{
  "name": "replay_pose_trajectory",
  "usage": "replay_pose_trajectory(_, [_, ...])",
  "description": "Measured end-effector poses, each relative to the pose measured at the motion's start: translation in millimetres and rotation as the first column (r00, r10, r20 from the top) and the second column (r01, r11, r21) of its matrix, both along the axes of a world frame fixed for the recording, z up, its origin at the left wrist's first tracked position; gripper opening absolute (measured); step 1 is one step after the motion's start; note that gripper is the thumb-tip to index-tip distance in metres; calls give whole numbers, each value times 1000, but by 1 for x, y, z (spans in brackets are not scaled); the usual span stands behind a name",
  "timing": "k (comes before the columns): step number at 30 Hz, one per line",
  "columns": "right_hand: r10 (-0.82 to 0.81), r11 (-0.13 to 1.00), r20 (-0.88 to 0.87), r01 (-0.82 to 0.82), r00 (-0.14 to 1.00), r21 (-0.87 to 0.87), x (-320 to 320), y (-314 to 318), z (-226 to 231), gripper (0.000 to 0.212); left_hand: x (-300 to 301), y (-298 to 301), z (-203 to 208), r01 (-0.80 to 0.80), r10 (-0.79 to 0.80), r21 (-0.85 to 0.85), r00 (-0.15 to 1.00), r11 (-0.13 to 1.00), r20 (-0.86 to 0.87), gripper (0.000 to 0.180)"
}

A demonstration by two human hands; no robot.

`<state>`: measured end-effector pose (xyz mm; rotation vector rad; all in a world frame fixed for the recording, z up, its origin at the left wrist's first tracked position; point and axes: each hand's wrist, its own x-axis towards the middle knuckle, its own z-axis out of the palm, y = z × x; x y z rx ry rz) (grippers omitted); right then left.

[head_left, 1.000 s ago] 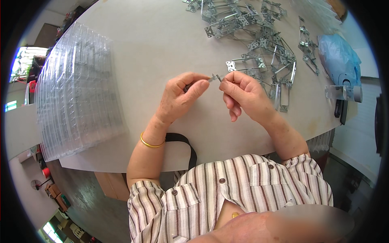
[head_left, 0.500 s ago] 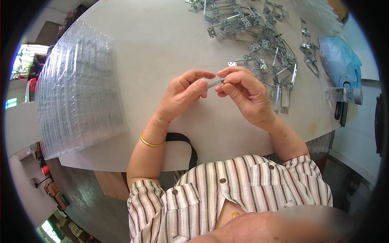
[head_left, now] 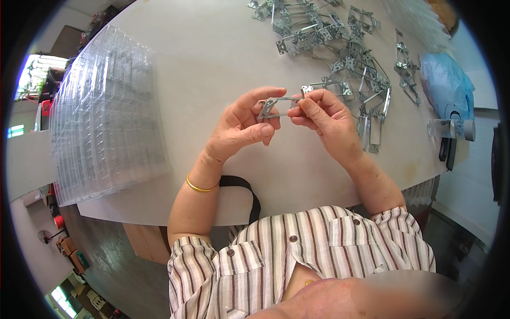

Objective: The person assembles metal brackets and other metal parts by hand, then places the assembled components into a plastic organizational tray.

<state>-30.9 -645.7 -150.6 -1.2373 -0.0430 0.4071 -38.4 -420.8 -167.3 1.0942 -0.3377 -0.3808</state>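
Between my hands, above the table, is a small silvery metal bracket frame (head_left: 266, 109): two thin bars join perforated end plates. My left hand (head_left: 241, 123) curls round its left end plate, the thumb below and the index finger stretched above. On the other end, my right hand (head_left: 332, 123) pinches the frame between thumb and fingers, which partly hide that plate. Just beyond my right hand lies a loose pile of similar metal bracket frames (head_left: 324, 36), tangled across the far right of the table.
Stacked clear plastic trays (head_left: 106, 117) stand on the left of the white table (head_left: 207, 64). To the right are a blue plastic bag (head_left: 447, 80), a tape dispenser (head_left: 454, 127) and clear plastic sheeting (head_left: 414, 21). A black strap (head_left: 247, 189) crosses the table's near edge.
The frame has turned so that its plates and both bars show; before, it was seen nearly edge-on. My hands have shifted slightly, with the right fingers now lower on the end plate.
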Motion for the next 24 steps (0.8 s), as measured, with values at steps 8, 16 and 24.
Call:
replay_pose_trajectory(8, [80,995,-135,-70,988,72,-1,1,-5,18,1,5,-6,10,-11,82,1000,997,11,54])
replay_pose_trajectory(16, [93,993,-10,-94,996,-78,-4,-1,1,18,1,-9,-6,-209,201,38,967,977,155,39])
replay_pose_trajectory(24, [205,976,48,-200,978,-87,-13,1,20,15,-2,-7,3,-57,70,265,997,963,-42,38])
